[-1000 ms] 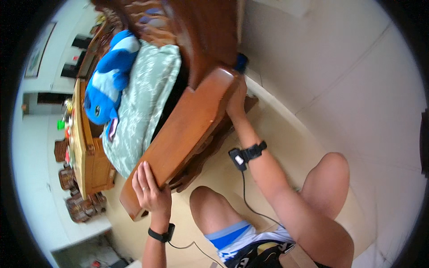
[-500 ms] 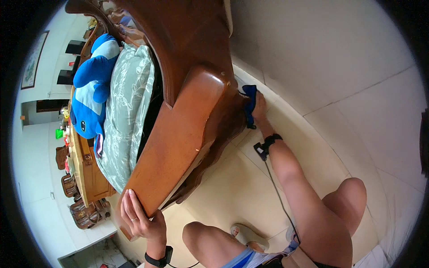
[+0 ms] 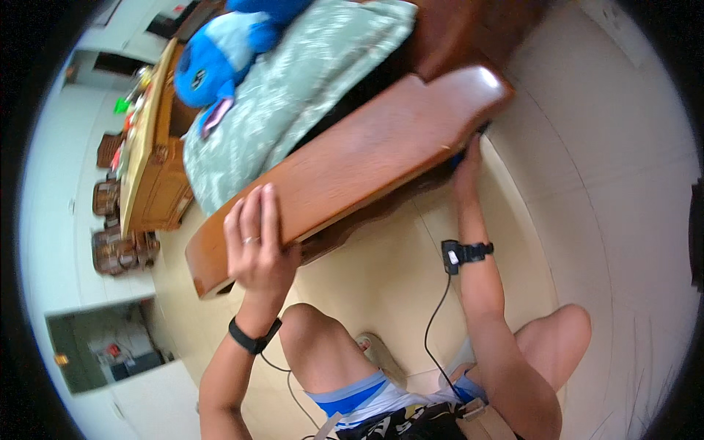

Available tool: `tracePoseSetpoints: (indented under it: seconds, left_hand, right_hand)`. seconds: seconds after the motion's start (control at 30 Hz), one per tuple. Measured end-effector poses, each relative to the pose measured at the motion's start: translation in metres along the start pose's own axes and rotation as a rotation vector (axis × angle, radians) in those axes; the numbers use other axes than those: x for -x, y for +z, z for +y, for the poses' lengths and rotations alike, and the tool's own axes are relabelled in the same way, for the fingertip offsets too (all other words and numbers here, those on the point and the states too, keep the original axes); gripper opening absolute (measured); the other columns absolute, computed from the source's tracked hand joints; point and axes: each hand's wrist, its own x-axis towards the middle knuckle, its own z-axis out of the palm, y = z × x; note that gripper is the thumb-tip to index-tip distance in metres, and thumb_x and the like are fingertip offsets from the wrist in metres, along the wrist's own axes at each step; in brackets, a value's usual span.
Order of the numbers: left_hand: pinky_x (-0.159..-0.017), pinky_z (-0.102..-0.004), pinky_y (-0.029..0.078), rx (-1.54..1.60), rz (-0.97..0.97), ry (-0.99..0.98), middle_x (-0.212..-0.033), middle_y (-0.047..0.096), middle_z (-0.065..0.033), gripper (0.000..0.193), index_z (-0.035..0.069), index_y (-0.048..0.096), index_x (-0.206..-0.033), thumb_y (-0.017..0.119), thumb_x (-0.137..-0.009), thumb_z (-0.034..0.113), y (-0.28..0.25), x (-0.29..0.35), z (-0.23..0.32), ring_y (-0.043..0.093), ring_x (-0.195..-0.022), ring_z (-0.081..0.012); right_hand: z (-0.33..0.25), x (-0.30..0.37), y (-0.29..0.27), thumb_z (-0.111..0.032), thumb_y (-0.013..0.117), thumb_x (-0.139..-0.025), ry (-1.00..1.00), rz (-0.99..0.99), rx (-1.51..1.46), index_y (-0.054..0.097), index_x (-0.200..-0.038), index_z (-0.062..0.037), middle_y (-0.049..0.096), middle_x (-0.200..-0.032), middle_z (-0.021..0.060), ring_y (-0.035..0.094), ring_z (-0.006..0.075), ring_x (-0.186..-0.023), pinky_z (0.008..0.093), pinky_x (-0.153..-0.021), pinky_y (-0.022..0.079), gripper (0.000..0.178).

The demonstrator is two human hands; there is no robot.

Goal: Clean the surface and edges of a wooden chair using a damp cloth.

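The left hand [image 3: 258,257] lies outstretched on the armrest [image 3: 367,165], blue cloth [image 3: 457,159] beside the right hand [image 3: 467,176], whose grip I can't tell.

Left hand [image 3: 258,249] palm-down, fingers [image 3: 251,214] extended; right hand [image 3: 467,176] partly hidden, arm [image 3: 485,290] outstretched; 2 knees [image 3: 304,323] bent.

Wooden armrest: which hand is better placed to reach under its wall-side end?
Right hand, probably: it is beside that end, whereas the left hand lies on the armrest toward its other end.
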Motion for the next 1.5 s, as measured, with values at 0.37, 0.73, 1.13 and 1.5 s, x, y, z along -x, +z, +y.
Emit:
tracePoseSetpoints:
  seconds: [0.37,0.73,1.13,1.5]
  left_hand:
    - [-0.109,-0.0543,0.045,0.178,0.038,-0.091,-0.138,0.056,-0.0143,0.091,0.003,0.057,-0.140,0.088,-0.063,0.042,0.004,0.013,-0.004,0.052,-0.128,-0.0356]
    - [-0.111,-0.0502,0.042,0.741,0.318,-0.500,-0.137,0.059,-0.0230,0.033,0.000,0.069,-0.116,0.074,-0.090,0.020,-0.048,0.133,-0.062,0.053,-0.131,-0.0420]
    - [-0.119,-0.0397,0.035,1.069,0.190,-0.837,-0.150,0.050,-0.0283,0.067,-0.006,0.050,-0.145,0.038,-0.109,0.050,-0.046,0.164,-0.145,0.046,-0.142,-0.0404]
    - [-0.112,-0.0408,0.043,1.135,-0.068,-0.986,-0.151,0.050,-0.0232,0.079,-0.005,0.039,-0.153,0.048,-0.104,0.056,0.056,0.153,-0.197,0.053,-0.135,-0.0324]
  right_hand:
    - [-0.193,0.088,0.048,-0.031,0.037,-0.109,-0.728,-0.142,0.685,0.047,-0.150,0.0003,0.047,-0.154,0.0223,0.044,0.0338,-0.144,0.0507,-0.124,0.022,0.053]
    - [-0.165,0.297,0.240,-0.030,0.051,-0.103,-1.062,-0.988,1.318,0.050,-0.150,-0.0078,0.045,-0.158,0.0176,0.039,0.0358,-0.148,0.0536,-0.122,0.023,0.053]
    - [-0.157,0.371,0.331,-0.014,0.064,-0.091,-0.769,-1.779,0.951,0.051,-0.145,0.0030,0.049,-0.151,0.0266,0.048,0.0419,-0.140,0.0498,-0.118,0.035,0.057]
    - [-0.180,0.263,0.245,-0.051,0.054,-0.100,-1.056,-1.184,1.480,0.037,-0.159,-0.0107,0.036,-0.161,0.0225,0.032,0.0397,-0.149,0.0542,-0.123,0.020,0.074]
